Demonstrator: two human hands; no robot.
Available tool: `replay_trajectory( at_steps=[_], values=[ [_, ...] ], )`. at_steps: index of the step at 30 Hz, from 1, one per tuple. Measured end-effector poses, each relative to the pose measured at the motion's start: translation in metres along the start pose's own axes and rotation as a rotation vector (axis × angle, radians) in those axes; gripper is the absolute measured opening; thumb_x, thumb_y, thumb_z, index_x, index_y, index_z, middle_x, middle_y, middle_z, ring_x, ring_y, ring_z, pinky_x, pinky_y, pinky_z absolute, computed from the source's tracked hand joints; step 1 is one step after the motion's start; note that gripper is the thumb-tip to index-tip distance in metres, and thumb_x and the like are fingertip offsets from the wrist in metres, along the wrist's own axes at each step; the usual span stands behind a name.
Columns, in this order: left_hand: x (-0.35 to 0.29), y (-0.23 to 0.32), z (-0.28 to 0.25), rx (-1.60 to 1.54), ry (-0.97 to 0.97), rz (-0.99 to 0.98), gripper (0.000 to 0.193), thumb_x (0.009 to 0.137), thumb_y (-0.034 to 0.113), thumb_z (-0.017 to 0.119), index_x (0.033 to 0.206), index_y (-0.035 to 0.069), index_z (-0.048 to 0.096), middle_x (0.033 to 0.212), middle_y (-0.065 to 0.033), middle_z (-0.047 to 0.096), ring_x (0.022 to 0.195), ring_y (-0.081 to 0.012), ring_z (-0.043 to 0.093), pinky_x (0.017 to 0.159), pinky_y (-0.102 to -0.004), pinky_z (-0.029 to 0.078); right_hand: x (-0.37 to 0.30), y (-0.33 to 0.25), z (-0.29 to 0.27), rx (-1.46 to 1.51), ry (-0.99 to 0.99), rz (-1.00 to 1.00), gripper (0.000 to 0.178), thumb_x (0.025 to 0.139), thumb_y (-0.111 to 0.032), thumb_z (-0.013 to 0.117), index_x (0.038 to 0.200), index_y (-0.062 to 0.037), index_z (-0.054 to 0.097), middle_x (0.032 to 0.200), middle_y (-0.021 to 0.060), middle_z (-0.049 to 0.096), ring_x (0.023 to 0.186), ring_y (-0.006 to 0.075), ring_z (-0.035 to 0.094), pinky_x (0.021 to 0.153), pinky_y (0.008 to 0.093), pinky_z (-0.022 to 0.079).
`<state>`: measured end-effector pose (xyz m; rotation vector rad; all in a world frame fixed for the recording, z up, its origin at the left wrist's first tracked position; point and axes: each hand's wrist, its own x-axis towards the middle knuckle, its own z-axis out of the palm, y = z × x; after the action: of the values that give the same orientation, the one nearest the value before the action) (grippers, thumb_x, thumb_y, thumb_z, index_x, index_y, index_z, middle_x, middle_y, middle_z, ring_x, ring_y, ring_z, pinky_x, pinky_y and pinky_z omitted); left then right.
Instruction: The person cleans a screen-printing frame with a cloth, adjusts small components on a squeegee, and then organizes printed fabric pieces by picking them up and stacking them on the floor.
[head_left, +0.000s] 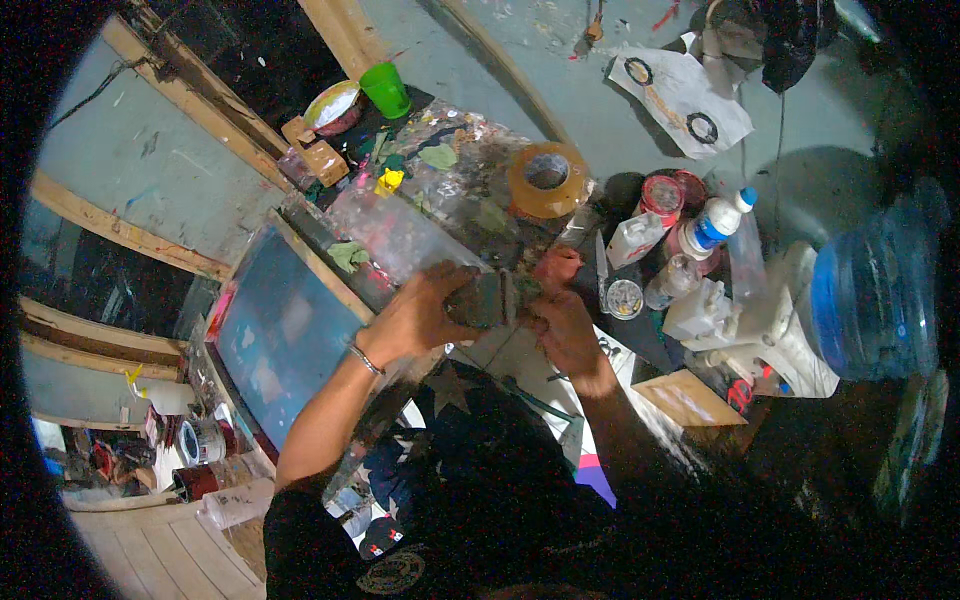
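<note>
A black shirt [450,500] fills the near edge, with a white sheet [585,425] showing a purple patch at its right side. Just ahead, the left hand [420,315], a bracelet [366,360] on its wrist, grasps a dark block [478,302], fingers at its far side and thumb at its near side. The block lies between the two hands, over the near part of the bench [485,150]. The right hand [562,335] is bent at the block's right side; its fingertips are in shadow, so I cannot tell whether they grip it too. To the left leans a blue panel [290,335] in a wooden frame; to the right lies a brown board [690,398]. A red cloth [558,266] sits just beyond the right hand. Farther right stand a small cup [625,298], a knife [602,275] beside it, a bottle [715,225] with a blue cap, and a big clear jug [880,300]. Past the left hand is a clear plastic sheet [400,235], then a tape roll [548,180] lying flat. At the far end, a bowl [335,108] stands beside a green cup [386,90], near the pale wall [470,60].
</note>
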<state>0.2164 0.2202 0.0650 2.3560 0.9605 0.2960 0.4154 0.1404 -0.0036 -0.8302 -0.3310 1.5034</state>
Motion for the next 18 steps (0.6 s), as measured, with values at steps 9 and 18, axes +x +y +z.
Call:
replay_trajectory(
  at_steps=[9, 18],
  values=[
    [0.008, 0.008, -0.002, 0.032, 0.019, 0.076, 0.072, 0.059, 0.019, 0.087, 0.122, -0.001, 0.060, 0.106, -0.0222, 0.061, 0.097, -0.0397, 0.061, 0.086, -0.0431, 0.050, 0.002, 0.015, -0.051, -0.129, -0.156, 0.088, 0.018, 0.086, 0.002, 0.054, 0.100, 0.0036, 0.065, 0.097, 0.0067, 0.065, 0.081, 0.0165, 0.062, 0.070, 0.0298, 0.052],
    [0.008, -0.001, -0.006, -0.025, 0.128, 0.157, 0.069, 0.058, 0.024, 0.088, 0.116, -0.003, 0.062, 0.107, -0.0216, 0.062, 0.098, -0.0384, 0.063, 0.088, -0.0423, 0.050, -0.022, 0.011, -0.077, 0.235, -0.412, 0.149, 0.021, 0.085, 0.002, 0.055, 0.105, 0.0027, 0.064, 0.101, 0.0085, 0.066, 0.092, 0.0228, 0.063, 0.079, 0.0341, 0.053]
  ],
)
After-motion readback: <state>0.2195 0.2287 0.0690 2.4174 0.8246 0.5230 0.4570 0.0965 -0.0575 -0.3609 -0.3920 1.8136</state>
